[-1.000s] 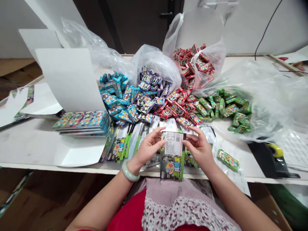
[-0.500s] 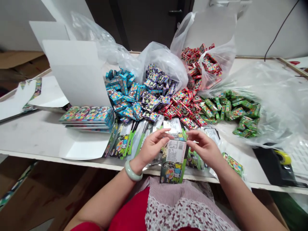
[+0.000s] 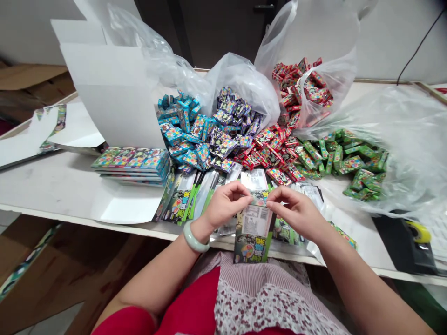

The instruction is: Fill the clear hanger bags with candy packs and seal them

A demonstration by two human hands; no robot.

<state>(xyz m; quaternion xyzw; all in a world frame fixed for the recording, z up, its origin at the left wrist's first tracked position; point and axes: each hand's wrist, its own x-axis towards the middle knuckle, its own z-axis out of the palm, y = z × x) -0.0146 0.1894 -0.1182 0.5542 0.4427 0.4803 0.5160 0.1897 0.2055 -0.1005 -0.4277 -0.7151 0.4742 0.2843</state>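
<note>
Left hand (image 3: 225,204) and right hand (image 3: 296,215) both pinching one packet (image 3: 253,228), fingertips together; behind it four box piles, blue (image 3: 178,125), purple (image 3: 230,128), red (image 3: 270,156), green (image 3: 352,163), on a white table (image 3: 45,186).

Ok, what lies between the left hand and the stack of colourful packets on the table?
The head view shows a fanned row of green-edged printed card packets between the left hand and the stack of colourful packets.
</note>
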